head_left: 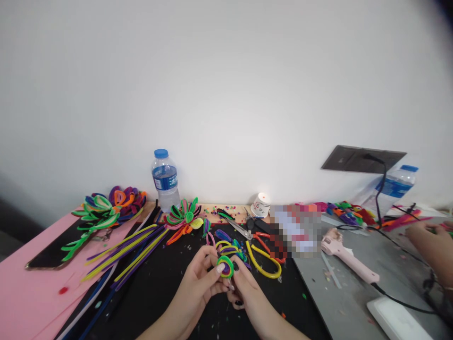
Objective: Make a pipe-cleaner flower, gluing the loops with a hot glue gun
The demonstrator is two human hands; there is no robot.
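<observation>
You are holding a small pipe-cleaner coil (225, 266) between both hands above the bench's (170, 288) near edge, about mid-width. The coil is a flat round spiral, green outside, yellow and purple inside, with its face turned up toward you; being round, it is showing no clear long axis. Your left hand (198, 279) is pinching its left rim, thumb on top, fingers curled under. Your right hand (244, 283) is closing on its right side, fingers bent and touching the rim. Straight pipe cleaners (123, 252) are lying toward the left edge, a yellow loop (264, 264) is sitting just right of your hands, and a pink glue gun (348, 259) is lying farther right.
</observation>
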